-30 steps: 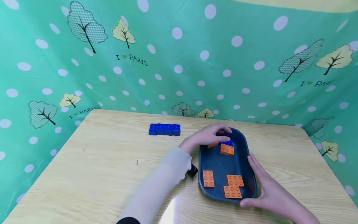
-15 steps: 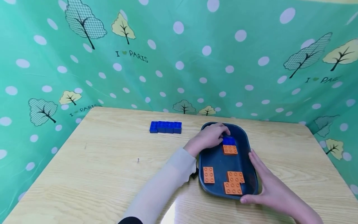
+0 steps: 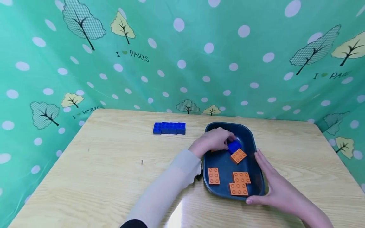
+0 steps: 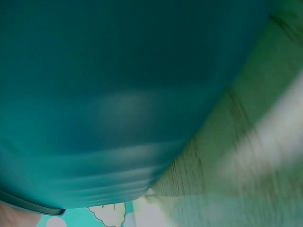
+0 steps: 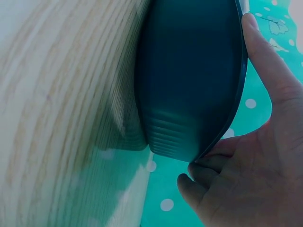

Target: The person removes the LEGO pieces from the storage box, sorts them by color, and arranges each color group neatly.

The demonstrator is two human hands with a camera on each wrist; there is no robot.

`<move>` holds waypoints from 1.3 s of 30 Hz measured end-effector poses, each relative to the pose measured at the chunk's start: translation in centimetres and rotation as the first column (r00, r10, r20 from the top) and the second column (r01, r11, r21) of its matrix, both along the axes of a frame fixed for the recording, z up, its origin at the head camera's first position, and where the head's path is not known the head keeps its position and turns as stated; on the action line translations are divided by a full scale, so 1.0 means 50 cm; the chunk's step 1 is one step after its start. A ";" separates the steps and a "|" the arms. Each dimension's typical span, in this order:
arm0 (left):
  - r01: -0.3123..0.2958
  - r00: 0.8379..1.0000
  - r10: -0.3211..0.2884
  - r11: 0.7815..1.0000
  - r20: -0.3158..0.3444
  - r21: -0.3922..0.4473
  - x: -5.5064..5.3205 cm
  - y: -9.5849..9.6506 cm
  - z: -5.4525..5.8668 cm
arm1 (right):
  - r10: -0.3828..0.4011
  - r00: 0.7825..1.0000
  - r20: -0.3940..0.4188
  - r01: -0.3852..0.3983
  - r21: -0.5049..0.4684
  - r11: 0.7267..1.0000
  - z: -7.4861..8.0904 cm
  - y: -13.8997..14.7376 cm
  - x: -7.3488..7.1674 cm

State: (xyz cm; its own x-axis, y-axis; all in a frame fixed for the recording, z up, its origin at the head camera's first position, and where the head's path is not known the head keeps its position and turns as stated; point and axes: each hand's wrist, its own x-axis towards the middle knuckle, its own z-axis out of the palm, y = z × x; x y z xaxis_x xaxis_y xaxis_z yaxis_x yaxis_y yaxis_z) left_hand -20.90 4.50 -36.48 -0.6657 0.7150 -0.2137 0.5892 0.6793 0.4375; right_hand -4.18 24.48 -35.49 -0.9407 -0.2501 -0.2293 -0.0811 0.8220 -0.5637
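Note:
My left hand [image 3: 216, 139] reaches over the rim into the back of a dark blue tray [image 3: 225, 164]. Its thumb and index finger pinch a blue toy brick [image 3: 234, 146], which sits skewed against an orange brick [image 3: 238, 156]. Another orange brick lies mostly hidden under the palm. Across the tray, my right hand [image 3: 271, 186] holds the right rim between spread thumb and fingers. The right wrist view shows this hand [image 5: 251, 170] gripping the tray [image 5: 189, 85] by its edge. The tray's outer wall [image 4: 94, 118] fills the left wrist view.
Several orange bricks lie in the tray's front part, one [image 3: 213, 175] at left and two touching [image 3: 239, 189] at right. On the wooden table [image 3: 99, 174], a row of blue bricks [image 3: 169, 128] stands left of the tray. A patterned green cloth [image 3: 171, 63] hangs behind.
The blue brick and the orange brick beside it have turned askew and shifted slightly forward at my left hand. My right hand keeps its hold on the rim.

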 end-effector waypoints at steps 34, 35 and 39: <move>0.080 0.995 -0.091 0.971 0.041 0.224 -0.006 -0.010 -0.007 | 0.013 1.000 -0.021 -0.014 -0.023 1.000 0.009 -0.005 0.011; 0.081 0.994 -0.096 0.962 0.047 0.261 -0.008 -0.011 -0.008 | 0.013 1.000 -0.018 -0.014 -0.019 1.000 0.010 -0.005 0.010; 0.061 0.992 -0.101 0.912 0.079 0.407 -0.013 -0.017 -0.007 | 0.011 1.000 -0.015 -0.011 -0.007 1.000 0.013 -0.005 0.005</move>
State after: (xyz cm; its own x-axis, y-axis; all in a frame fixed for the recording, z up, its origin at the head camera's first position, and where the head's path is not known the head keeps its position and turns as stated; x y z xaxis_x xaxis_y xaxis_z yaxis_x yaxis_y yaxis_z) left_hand -21.54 3.63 -36.82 -0.5925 0.8044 0.0436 0.5758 0.3850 0.7212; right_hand -3.92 24.23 -34.82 -0.9411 -0.2620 -0.2139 -0.0985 0.8173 -0.5678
